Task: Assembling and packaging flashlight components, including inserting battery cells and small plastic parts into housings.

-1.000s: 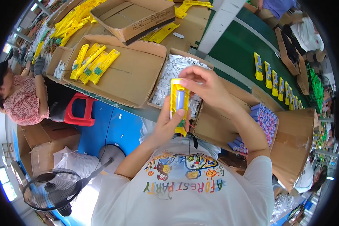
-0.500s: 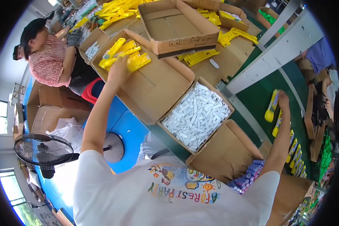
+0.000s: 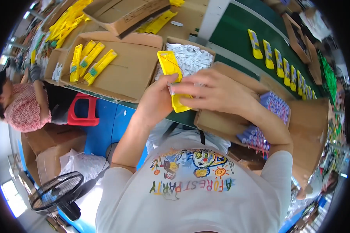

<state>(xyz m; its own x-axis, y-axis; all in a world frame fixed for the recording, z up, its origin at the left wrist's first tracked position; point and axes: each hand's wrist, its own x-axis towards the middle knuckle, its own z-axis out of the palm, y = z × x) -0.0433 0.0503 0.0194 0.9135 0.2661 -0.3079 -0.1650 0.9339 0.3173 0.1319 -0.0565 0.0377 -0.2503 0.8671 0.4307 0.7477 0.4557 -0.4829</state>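
My left hand (image 3: 155,97) holds a long yellow plastic casing (image 3: 168,62) upright in front of my chest, thumb along its side. My right hand (image 3: 210,91) reaches across the casing's lower half. Its fingers are smeared by motion, so I cannot tell whether they grip it or a small part. Behind the casing is a cardboard box of small white plastic pieces (image 3: 188,58). To the left, several yellow casings (image 3: 101,66) with small green parts and thin wires lie in a shallow cardboard box (image 3: 130,73).
On the green conveyor (image 3: 237,27), right, stands a row of yellow units (image 3: 267,53) with purple parts. Purple cylinders (image 3: 274,106) fill part of a box at my right. A co-worker (image 3: 25,97) is at the left, near a red stool (image 3: 83,110) and a fan (image 3: 58,194).
My left hand has left the shallow box with a yellow casing and come before my chest. The right hand has come back from the conveyor, leaving its yellow unit there. The view has turned right.
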